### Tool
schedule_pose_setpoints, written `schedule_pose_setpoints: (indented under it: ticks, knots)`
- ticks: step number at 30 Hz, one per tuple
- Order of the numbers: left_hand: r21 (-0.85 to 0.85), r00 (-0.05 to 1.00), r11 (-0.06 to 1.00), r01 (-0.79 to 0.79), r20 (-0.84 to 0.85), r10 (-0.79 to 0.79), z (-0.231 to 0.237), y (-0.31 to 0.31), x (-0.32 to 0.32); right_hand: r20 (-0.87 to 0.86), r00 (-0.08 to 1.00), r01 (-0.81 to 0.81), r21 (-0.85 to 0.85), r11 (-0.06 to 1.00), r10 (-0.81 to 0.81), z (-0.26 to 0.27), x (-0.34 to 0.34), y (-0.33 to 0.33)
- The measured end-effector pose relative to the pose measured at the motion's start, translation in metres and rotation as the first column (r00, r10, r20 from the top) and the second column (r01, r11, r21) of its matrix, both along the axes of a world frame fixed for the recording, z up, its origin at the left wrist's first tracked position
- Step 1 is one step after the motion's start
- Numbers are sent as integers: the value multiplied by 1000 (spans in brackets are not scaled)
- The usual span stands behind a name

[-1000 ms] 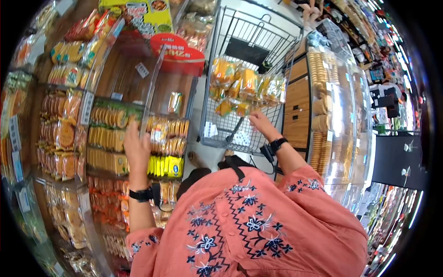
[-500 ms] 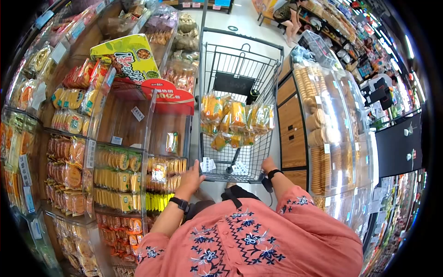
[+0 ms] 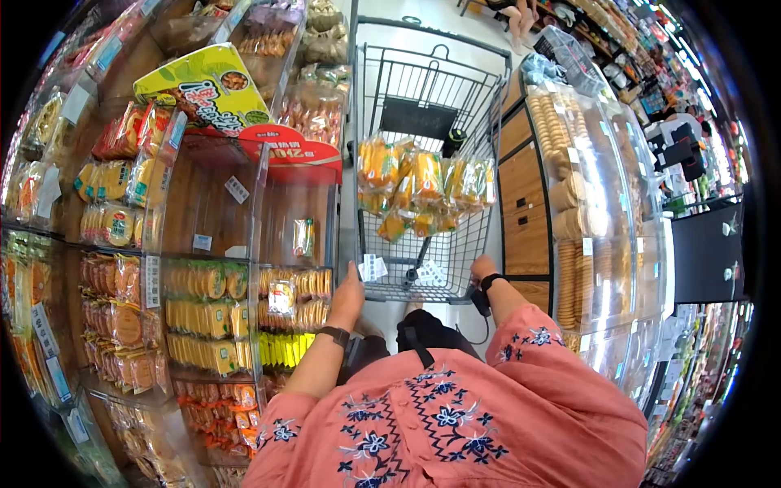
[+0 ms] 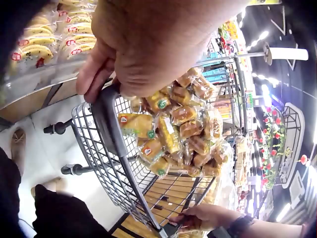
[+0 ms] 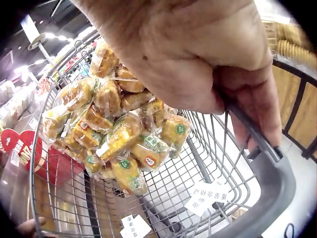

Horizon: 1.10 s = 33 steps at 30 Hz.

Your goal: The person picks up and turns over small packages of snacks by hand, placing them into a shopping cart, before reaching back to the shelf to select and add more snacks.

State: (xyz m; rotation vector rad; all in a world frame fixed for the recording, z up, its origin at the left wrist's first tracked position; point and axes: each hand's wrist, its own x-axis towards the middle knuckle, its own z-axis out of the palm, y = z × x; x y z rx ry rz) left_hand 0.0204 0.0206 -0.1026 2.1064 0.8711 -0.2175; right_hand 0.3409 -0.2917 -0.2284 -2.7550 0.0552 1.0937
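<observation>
A grey wire shopping cart [image 3: 419, 118] stands in front of me. Clear-wrapped bread packs [image 3: 425, 175] are bunched in its basket. My left hand [image 3: 348, 297] is at the near left corner; in the left wrist view its fingers [image 4: 96, 74] curl over the end of the grey plastic handle [image 4: 109, 119]. At the near right corner, my right hand [image 3: 486, 268] grips the cart's side rail, its fingers [image 5: 252, 104] wrapped round it in the right wrist view. White printed labels [image 5: 208, 197] lie at the basket's near end.
On the left, shelf bins hold wrapped biscuits [image 3: 207, 313], below a red sign [image 3: 285, 154]. To the right stands a wooden cabinet [image 3: 525, 211] with clear cases of round biscuits [image 3: 573, 203]. A seated person's legs [image 3: 521, 24] show beyond the cart.
The left hand has come from in front of the biscuit shelves to the cart's near left corner. The right hand has moved to the near right corner. The head view has shifted.
</observation>
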Motion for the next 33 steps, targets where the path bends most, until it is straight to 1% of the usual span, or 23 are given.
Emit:
schedule_pose_setpoints:
  ticks: [3, 4, 5, 7, 8, 11, 13, 15, 16, 17, 18, 19, 20, 21, 23, 24, 25, 26, 27, 28, 29, 31, 33]
  knots:
    - [25, 999, 1000, -18, 46, 17, -6, 7, 14, 16, 942, -328, -151, 933, 334, 52, 1, 26]
    - [35, 999, 999, -4, 39, 2, -5, 11, 19, 80, 411, -797, -452, 400, 908, 34, 7, 16]
    - [33, 999, 999, -8, 32, 7, -4, 15, 25, 11, 393, -826, -434, 359, 919, 17, 16, 7]
    - [32, 1000, 999, -15, 20, 14, -12, 23, 36, -121, 349, -879, -386, 280, 929, 51, 22, 28]
    - [42, 999, 999, -8, 33, 7, -15, 27, 41, 22, 616, -729, -362, 580, 787, -20, 36, 12]
    - [76, 1000, 997, -18, 9, 17, -7, 36, 59, -173, 864, -499, -183, 847, 472, 65, 36, 48]
    - [99, 999, 995, -32, 3, 32, -15, 42, 71, -117, 789, -614, -129, 779, 603, 73, 37, 53]
    - [151, 998, 987, -52, 28, 48, -17, 46, 81, -212, 843, -511, -24, 859, 495, 83, 46, 57]
    - [140, 999, 989, -44, 14, 42, -13, 48, 86, -265, 945, -172, 89, 981, 190, 78, 51, 54]
    - [123, 999, 991, -43, -23, 46, -10, 49, 92, -230, 938, -237, 120, 964, 259, 76, 56, 57]
    - [115, 997, 992, -47, -60, 55, -4, 52, 101, -154, 817, -548, 95, 831, 556, 73, 63, 56]
    - [116, 992, 991, -59, -102, 71, 0, 57, 107, -39, 518, -854, 16, 519, 854, 75, 68, 56]
    - [131, 990, 990, -50, -123, 66, -8, 61, 109, 49, 170, -980, -94, 174, 984, 78, 72, 54]
    - [86, 979, 992, -87, -178, 101, 3, 63, 114, 94, -33, -987, -161, -18, 995, 81, 76, 52]
    - [130, 978, 987, -95, -171, 116, -11, 68, 120, 64, -51, -991, -126, -43, 997, 61, 87, 48]
    - [163, 974, 984, -71, -203, 104, 11, 68, 126, -63, 656, -736, 171, 655, 752, 22, 96, 35]
    - [165, 971, 982, -92, -202, 125, 13, 69, 128, -211, 836, -446, 275, 852, 506, 2, 99, 27]
    - [163, 970, 981, -109, -199, 141, 13, 68, 131, -337, 920, -90, 315, 945, 200, -18, 102, 20]
    - [160, 970, 980, -122, -192, 152, 13, 68, 134, -378, 923, 53, 309, 950, 72, 4, 96, 29]
    - [192, 968, 975, -110, -204, 149, 11, 68, 136, -406, 914, 132, 308, 942, 5, 35, 91, 43]
    - [203, 966, 972, -122, -200, 163, 5, 66, 137, -428, 903, 178, 304, 936, -32, 66, 86, 58]
    - [229, 964, 963, -143, -189, 188, -7, 66, 138, -452, 891, 213, 308, 927, -55, 94, 82, 71]
    - [245, 966, 956, -163, -158, 205, -15, 66, 138, -419, 908, 150, 334, 930, 4, 90, 83, 70]
